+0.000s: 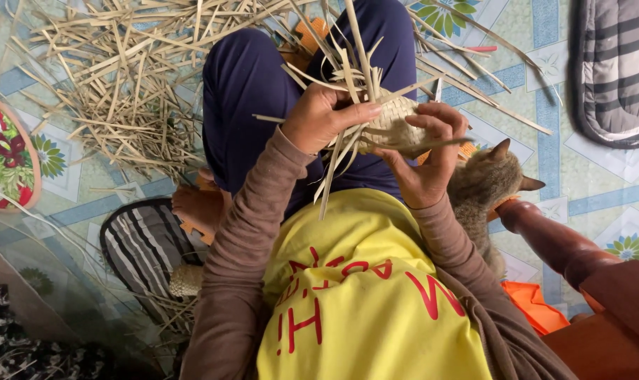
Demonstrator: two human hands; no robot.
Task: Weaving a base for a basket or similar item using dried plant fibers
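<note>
My left hand (321, 117) and my right hand (430, 156) hold between them a small woven pouch of pale palm-leaf strips (392, 125), above my lap in dark blue trousers. Loose strip ends stick up and hang down from the pouch. The left thumb presses on the weave from the left; the right fingers curl over its right side and cup it from below. I wear a yellow shirt with brown long sleeves.
A heap of dry leaf strips (122, 77) lies on the patterned floor at upper left. A tabby cat (485, 186) sits against my right side. A striped mat (147, 246), a small woven piece (185, 280), a flowered round tray (6, 155) and a wooden chair arm (566, 250) surround me.
</note>
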